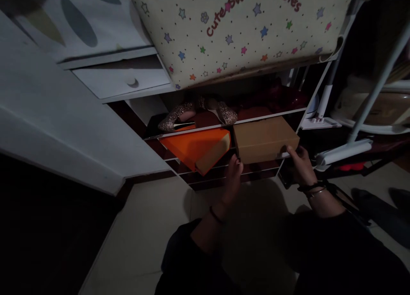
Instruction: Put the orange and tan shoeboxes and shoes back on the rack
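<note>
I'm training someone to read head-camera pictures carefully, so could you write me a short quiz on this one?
1. Multiple choice: which hand has its thumb on the right end of the brown box?
A) left
B) right
C) neither

2. True or false: the glittery shoes are on the level above the orange box.

3. Fill in: the star-print cover reads "Cute Sweet ____".

Key:
1. B, the right hand
2. True
3. Babies

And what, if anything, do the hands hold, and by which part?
The right hand holds the brown box by its near right corner; whether the left hand touches it cannot be told.
</note>
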Motion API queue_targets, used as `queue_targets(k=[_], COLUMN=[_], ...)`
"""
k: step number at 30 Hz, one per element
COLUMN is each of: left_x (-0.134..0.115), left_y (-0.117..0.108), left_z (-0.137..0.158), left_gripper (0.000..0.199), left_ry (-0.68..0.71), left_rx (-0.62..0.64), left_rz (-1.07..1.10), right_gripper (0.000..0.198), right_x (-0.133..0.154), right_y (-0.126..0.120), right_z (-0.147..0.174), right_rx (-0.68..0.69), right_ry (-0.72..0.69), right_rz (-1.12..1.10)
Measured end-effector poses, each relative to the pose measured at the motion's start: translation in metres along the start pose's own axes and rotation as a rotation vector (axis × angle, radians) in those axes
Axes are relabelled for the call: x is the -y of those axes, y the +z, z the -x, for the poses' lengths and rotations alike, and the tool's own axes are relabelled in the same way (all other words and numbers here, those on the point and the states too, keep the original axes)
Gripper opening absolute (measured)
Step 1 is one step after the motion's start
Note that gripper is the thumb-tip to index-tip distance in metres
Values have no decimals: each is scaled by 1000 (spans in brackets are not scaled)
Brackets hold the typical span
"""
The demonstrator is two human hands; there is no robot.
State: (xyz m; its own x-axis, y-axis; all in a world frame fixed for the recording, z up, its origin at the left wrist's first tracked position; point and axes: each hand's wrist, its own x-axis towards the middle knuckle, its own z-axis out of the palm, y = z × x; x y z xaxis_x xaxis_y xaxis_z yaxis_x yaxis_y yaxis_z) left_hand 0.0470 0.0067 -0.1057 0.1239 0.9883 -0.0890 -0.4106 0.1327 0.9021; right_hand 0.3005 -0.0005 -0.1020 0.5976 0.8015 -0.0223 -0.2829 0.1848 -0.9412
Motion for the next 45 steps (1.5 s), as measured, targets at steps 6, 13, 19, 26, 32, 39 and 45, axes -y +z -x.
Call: queue_targets(k=[6,13,19,26,32,39,45], left_x=[-10,0,5,7,8,21,36], left_y=[28,37,33,32,31,17,-36], left_z=[-12,-46,-64,-60,-61,-53,-21], left_gripper=[66,78,87,80,76,80,52], left_ry=[147,191,249,299,281,192,-68], left_rx=[111,193,172,230,215,122,-100], left_rz=[-82,-367,-417,-400,-397,-302,133], right_gripper=[75,80,77,70,79,80,67], right_x=[6,-14,-24,-27,-28,-4,23], right_y=[-1,-6,2,-6,-4,-2,36], right_z=[-36,-93,-89,-70,-61,-37,23], right_rx=[264,241,173,131,137,-129,83], right_ry=[-266,-330,-393,-387,-409,-708,-1303], right_rz=[309,348,398,431,425,540,640])
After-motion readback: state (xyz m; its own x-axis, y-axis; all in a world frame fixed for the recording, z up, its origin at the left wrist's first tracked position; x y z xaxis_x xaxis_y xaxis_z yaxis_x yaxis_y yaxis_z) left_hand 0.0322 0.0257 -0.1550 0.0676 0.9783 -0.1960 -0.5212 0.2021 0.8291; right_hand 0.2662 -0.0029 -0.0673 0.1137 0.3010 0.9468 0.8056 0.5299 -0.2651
